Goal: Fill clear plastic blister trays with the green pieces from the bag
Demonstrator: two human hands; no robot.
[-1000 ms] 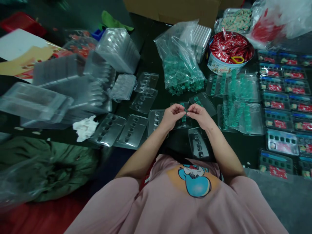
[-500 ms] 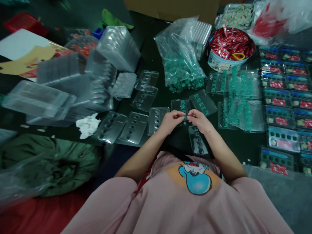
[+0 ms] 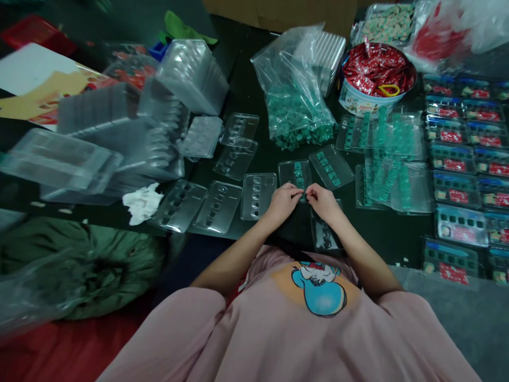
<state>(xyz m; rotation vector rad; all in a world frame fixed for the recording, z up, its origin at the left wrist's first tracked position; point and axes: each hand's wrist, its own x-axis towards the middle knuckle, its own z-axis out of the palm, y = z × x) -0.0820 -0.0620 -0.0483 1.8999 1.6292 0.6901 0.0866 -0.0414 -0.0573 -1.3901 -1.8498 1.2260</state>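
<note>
My left hand and my right hand meet at the near end of a clear plastic blister tray. Both are closed, thumbs and fingers pinched near each other; whatever small thing lies between the fingertips is hidden. Down this tray runs a column of small square pockets, and green translucent pieces fill the visible ones. To its right lies a tilted tray with green pieces. Under my right hand is an unfilled tray, partly covered. Left of my left hand sits another unfilled tray.
Behind the trays, a clear bag spills green pieces. A round tin holds red packets. Filled green trays overlap at right, beside rows of packed trays. Stacked clear plastic shells and crumpled tissue lie left.
Both hands have shifted slightly toward me along the same tray, uncovering more of its green column. My fingertips remain pinched close together.
</note>
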